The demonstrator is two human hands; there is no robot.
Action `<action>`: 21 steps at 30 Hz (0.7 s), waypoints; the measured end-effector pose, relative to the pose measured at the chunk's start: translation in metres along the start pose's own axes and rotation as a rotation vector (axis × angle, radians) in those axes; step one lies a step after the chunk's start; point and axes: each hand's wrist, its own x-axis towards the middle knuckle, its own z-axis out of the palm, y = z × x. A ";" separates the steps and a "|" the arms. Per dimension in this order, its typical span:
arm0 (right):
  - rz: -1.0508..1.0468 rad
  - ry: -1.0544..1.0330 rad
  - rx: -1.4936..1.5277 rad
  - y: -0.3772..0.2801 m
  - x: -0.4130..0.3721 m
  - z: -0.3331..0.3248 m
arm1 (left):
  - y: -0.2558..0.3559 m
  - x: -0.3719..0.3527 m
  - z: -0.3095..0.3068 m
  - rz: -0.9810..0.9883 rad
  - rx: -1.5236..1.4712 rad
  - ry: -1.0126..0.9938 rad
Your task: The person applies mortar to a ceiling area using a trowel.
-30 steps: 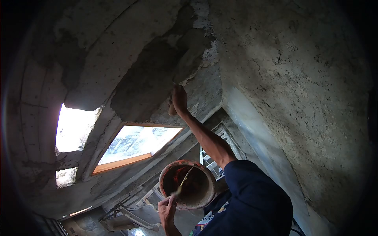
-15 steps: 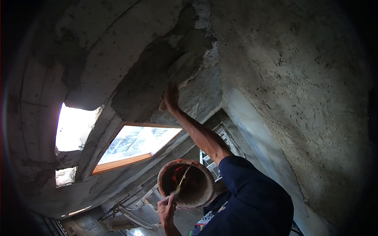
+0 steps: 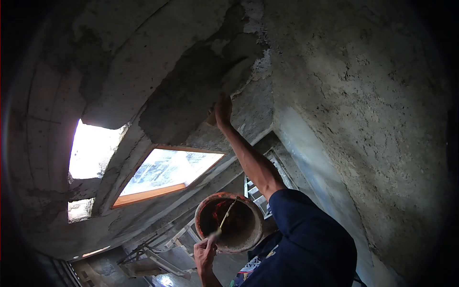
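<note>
Tracking our right hand [image 3: 223, 109]: half a second ago it sat lower and further left on the dark wet patch [image 3: 191, 91]. Now it is back up at the patch's right edge, upper centre of the frame, so we judge a spreading stroke is repeating. Arm stretched overhead, fingers closed round a pale handle [image 3: 210, 118]. Our left hand [image 3: 205, 253], bottom centre, grips the mortar pan [image 3: 258, 225] by its rim.

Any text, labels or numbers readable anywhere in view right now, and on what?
None readable: the bucket in the left hand, the tool in the right hand and the wall show no text.
The print on the shirt is too blurred to read.
</note>
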 end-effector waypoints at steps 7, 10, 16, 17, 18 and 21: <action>-0.083 -0.079 -0.099 0.029 -0.005 0.018 | -0.004 0.005 0.001 -0.018 0.041 0.000; -0.009 -0.158 -0.104 0.028 -0.028 0.016 | -0.004 0.006 0.002 0.001 0.056 -0.018; -0.191 -0.167 -0.241 0.051 -0.040 -0.015 | -0.004 0.005 0.002 -0.013 0.020 -0.003; -0.139 -0.094 -0.270 0.052 -0.030 -0.024 | -0.005 0.004 0.001 -0.016 0.017 0.003; -0.385 0.022 -0.413 0.060 -0.011 -0.033 | -0.006 0.004 0.000 -0.015 0.004 -0.003; -0.275 0.006 -0.380 0.056 0.041 -0.058 | -0.008 0.003 0.000 -0.021 -0.019 -0.004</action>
